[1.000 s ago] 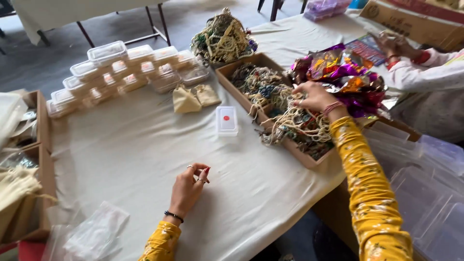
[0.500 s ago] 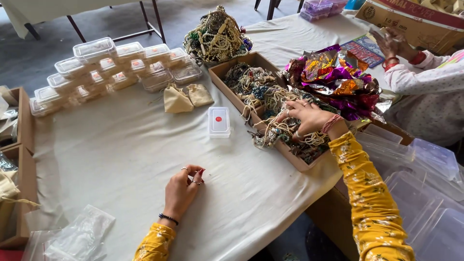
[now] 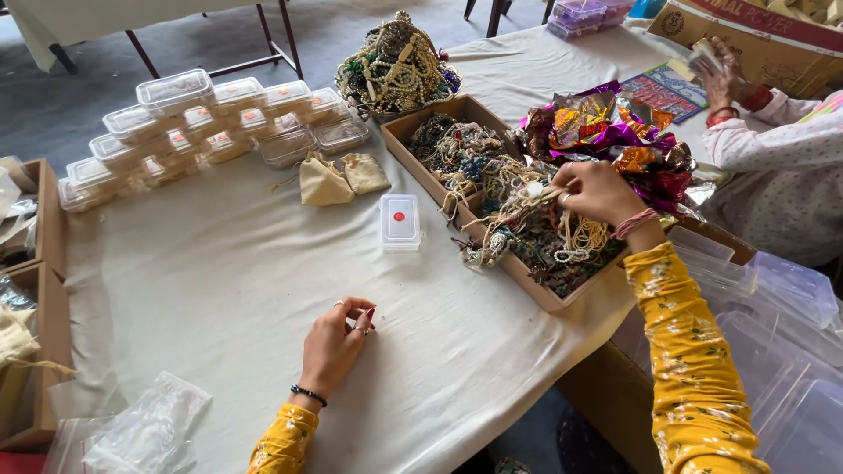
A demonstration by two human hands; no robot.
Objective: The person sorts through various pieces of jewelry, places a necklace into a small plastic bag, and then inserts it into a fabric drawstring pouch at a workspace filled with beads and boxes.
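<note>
My right hand (image 3: 600, 190) is raised over a long cardboard tray (image 3: 406, 130) full of tangled bead necklaces (image 3: 527, 230). Its fingers pinch a pale beaded strand (image 3: 518, 204) that trails down into the pile. My left hand (image 3: 336, 342) rests on the white tablecloth (image 3: 228, 272) near the front edge, fingers curled loosely and holding nothing. A small clear plastic box (image 3: 399, 221) with a red dot on its lid lies between the two hands, left of the tray.
Stacked clear boxes (image 3: 184, 123) line the far left. Two cream pouches (image 3: 338, 178) lie beside them. A heap of beads (image 3: 397, 66) stands at the back. Shiny foil wrappers (image 3: 610, 132) sit right of the tray. Another person's hands (image 3: 724, 79) work at far right.
My right hand has lifted from the bead pile and moved right, pulling a pale strand up with it. My left hand has stayed in place.
</note>
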